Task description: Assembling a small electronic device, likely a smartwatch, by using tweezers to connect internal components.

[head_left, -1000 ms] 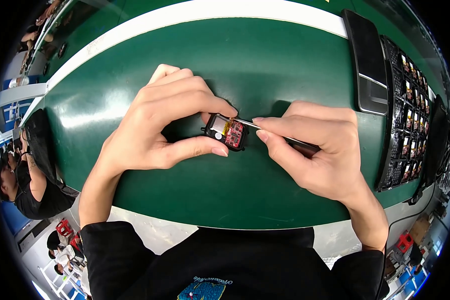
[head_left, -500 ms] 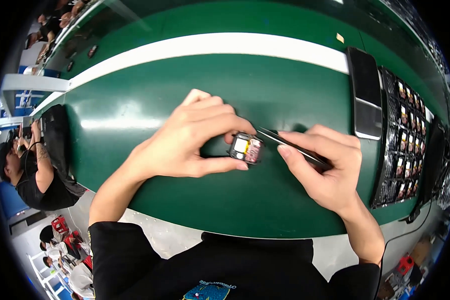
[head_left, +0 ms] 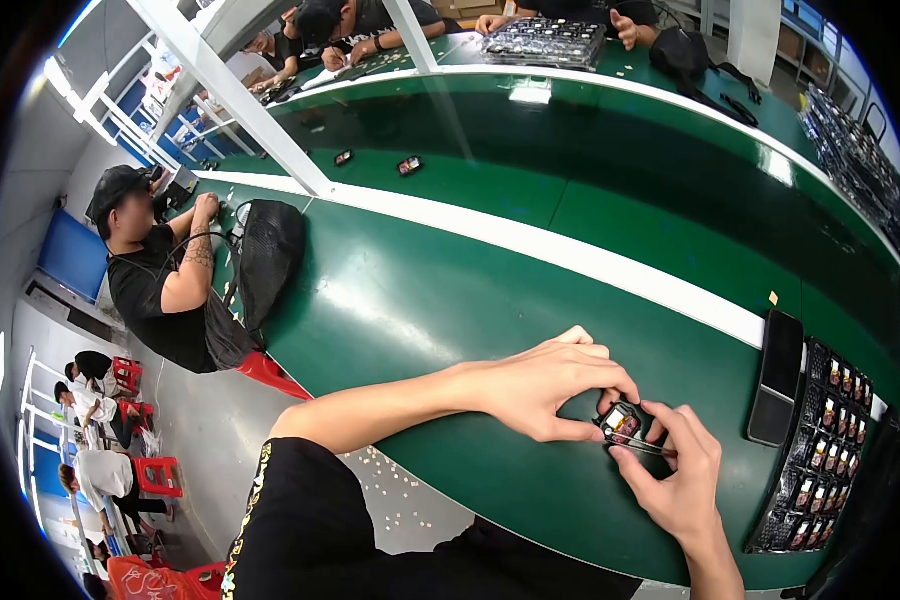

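A small square electronic device [head_left: 622,420] with a black case, a white patch and an exposed reddish board is pinched at its edges between the thumb and fingers of my left hand [head_left: 550,388]. It is held just over the green bench. My right hand [head_left: 676,468] is closed on slim metal tweezers [head_left: 642,444], whose tips reach across the lower part of the device. The fingers of both hands nearly meet around it. Whether the tips touch a part inside is too small to tell.
On the right lies a black tray [head_left: 820,465] with rows of similar devices, beside a black flat case [head_left: 778,375]. A white rail [head_left: 530,240] divides the green bench [head_left: 410,330] from a lower strip carrying loose devices [head_left: 410,165]. At left sits a co-worker [head_left: 160,265] by a black bag [head_left: 273,255].
The view has swung left and up, bringing co-workers across the bench into sight. My right hand has come in to the device, and the tweezers now lie over it.
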